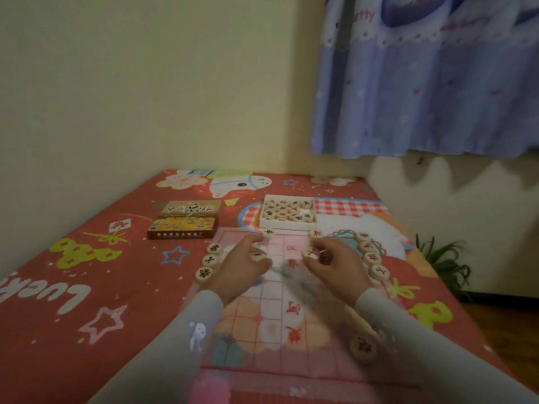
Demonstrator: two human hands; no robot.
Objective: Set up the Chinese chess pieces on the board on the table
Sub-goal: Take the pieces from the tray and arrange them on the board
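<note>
A thin see-through chess board sheet [271, 339] with red lines lies on the red patterned tablecloth. My left hand [242, 266] pinches a round wooden piece [258, 256] with a black character over the far half of the board. My right hand [335, 266] pinches a piece [310, 253] with a red character beside it. Three black-marked pieces [210, 260] stand along the board's left edge. Several red-marked pieces [371, 256] line its right edge. Two more pieces [268, 233] sit at the far edge, and one red piece [363, 349] lies near my right sleeve.
A white tray [287, 225] with several pieces stands just beyond the board. The brown box lid [185, 219] lies to its left. The table [87, 287] meets a wall at the back, a curtain [423, 97] hangs at the right, and a green plant [446, 260] stands past the right edge.
</note>
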